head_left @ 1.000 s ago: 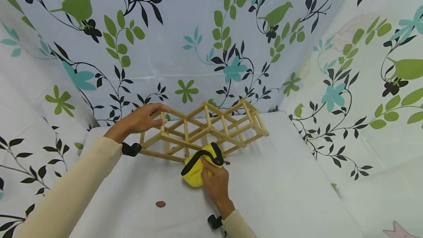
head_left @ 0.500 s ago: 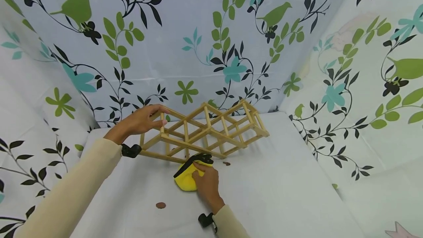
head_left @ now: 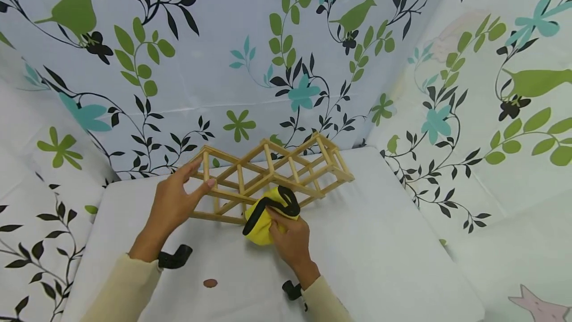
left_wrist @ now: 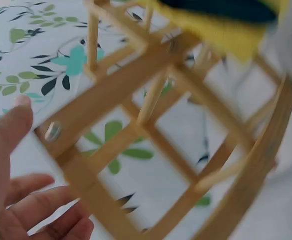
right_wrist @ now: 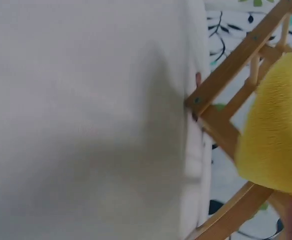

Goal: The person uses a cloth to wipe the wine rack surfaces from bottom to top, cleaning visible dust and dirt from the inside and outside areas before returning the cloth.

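A zigzag wooden lattice rack [head_left: 272, 175] stands on the white-covered table, near its back edge. My right hand [head_left: 292, 242] pinches a bunched yellow cloth [head_left: 263, 232] with a black border, held against the rack's lower front bars. At the rack's left end is my left hand [head_left: 172, 200], thumb and fingers spread around the corner. In the left wrist view, the left fingers [left_wrist: 38, 205] look loose beside the wooden bars, and a gap shows between thumb and rack. The right wrist view shows the yellow cloth [right_wrist: 278, 130] over the bars, with most of that hand out of frame.
A flat brown oval spot [head_left: 210, 283] lies on the white tabletop [head_left: 366, 252] in front of the rack. Patterned cloth [head_left: 201, 63] with leaves and birds hangs behind and at the sides. Each wrist wears a black camera mount [head_left: 175, 256].
My left hand has loosened from the rack's top bar and drawn back towards me. The right hand moved the cloth left, then back right and up against the bars. The head view shifted slightly.
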{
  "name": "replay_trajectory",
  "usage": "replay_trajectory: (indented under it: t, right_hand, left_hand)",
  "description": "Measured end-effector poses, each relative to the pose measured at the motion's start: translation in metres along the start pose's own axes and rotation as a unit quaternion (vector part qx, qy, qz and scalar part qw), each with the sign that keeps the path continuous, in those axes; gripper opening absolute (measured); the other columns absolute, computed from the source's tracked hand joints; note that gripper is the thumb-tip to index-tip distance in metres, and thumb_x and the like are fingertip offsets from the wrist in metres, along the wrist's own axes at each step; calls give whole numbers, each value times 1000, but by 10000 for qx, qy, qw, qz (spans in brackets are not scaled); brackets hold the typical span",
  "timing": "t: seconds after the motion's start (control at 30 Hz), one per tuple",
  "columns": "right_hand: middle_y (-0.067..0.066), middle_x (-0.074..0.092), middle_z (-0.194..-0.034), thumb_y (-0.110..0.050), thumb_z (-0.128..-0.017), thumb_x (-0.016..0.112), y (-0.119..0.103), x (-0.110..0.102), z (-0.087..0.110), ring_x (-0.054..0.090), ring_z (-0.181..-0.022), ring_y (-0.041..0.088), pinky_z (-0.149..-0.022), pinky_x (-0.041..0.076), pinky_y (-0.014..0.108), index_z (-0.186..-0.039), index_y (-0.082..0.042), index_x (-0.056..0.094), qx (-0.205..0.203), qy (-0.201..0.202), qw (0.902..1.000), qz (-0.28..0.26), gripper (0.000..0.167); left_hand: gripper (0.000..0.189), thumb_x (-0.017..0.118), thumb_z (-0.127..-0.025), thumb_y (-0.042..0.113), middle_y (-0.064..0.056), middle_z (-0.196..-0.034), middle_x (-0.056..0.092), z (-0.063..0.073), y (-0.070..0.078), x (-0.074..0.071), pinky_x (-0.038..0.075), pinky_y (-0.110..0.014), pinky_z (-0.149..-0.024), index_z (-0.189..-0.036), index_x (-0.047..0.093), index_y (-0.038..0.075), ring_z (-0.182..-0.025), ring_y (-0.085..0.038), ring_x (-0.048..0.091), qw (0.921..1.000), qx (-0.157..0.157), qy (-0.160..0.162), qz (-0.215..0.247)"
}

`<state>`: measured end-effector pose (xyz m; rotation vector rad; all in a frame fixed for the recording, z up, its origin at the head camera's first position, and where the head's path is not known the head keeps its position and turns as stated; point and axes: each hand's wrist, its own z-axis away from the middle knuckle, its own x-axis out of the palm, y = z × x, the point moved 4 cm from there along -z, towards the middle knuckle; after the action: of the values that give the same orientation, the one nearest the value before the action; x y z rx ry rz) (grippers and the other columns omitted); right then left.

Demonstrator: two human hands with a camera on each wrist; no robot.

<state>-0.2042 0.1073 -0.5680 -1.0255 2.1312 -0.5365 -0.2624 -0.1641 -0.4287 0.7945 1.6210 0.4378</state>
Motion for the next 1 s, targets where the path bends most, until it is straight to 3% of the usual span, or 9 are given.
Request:
replay_trajectory:
  t: [0.2,0.3,0.37,0.43,0.53,0.63,0.83,0.9,1.0]
  right_hand:
    - [-4,84,-105,-4,-85,76,43,-7,6,66,-72,11,-62,56,29,-112,-23,86,1231,-76,9901,670,34]
    - [-3,84,-106,-8,-86,76,70,-20,15,53,-58,8,-49,45,27,-111,-23,86,2231,-338,9704,857,31]
    - [-1,84,-105,-8,-86,76,75,-29,18,46,-57,6,-47,38,24,-110,-23,86,2477,-387,9630,992,30]
    - [-2,84,-103,-7,-84,76,65,-33,18,51,-60,6,-50,40,22,-107,-24,87,2023,-234,9745,938,31]
    - [1,83,-101,1,-79,75,29,-28,15,68,-74,9,-64,55,21,-106,-20,87,359,184,9981,470,36]
    - [5,83,-104,5,-80,75,10,-19,13,76,-82,17,-71,63,29,-112,-15,86,-776,371,9958,300,39]
    - [4,83,-90,-2,-77,77,26,-37,7,60,-61,11,-53,49,25,-104,-18,88,293,835,9845,1516,33]
    - [6,83,-90,2,-76,76,21,-49,5,67,-67,13,-58,53,23,-101,-14,88,226,968,9888,1115,33]
    - [10,83,-100,9,-79,74,1,-59,-6,76,-82,20,-78,62,25,-107,-8,86,-543,1101,9923,134,35]
  left_hand:
    - [76,78,-99,31,-17,-144,65,17,-9,25,54,-56,-103,-163,42,12,-125,-38,69,9955,205,655,654]
    - [75,76,-100,28,-20,-143,65,18,-12,28,52,-61,-104,-164,39,14,-125,-41,69,9953,235,626,703]
    - [76,74,-101,27,-24,-141,65,18,-13,28,51,-66,-104,-165,36,15,-126,-44,67,9959,217,494,728]
    - [76,73,-101,25,-26,-138,67,19,-13,28,51,-69,-104,-166,34,15,-127,-46,66,9964,177,435,707]
    - [77,73,-101,22,-27,-136,68,21,-13,27,52,-70,-101,-166,33,13,-127,-47,66,9970,186,448,608]
    - [77,73,-101,20,-28,-138,67,23,-13,25,51,-72,-100,-166,32,12,-128,-49,65,9974,194,484,505]
    - [77,73,-101,20,-29,-132,69,27,-15,22,52,-72,-98,-166,34,12,-126,-49,66,9972,259,499,485]
    - [76,74,-100,19,-30,-128,71,30,-16,20,53,-72,-96,-165,35,10,-124,-50,67,9968,300,571,466]
    - [76,75,-99,16,-31,-125,72,31,-17,14,55,-72,-93,-165,36,10,-122,-50,68,9958,346,707,462]
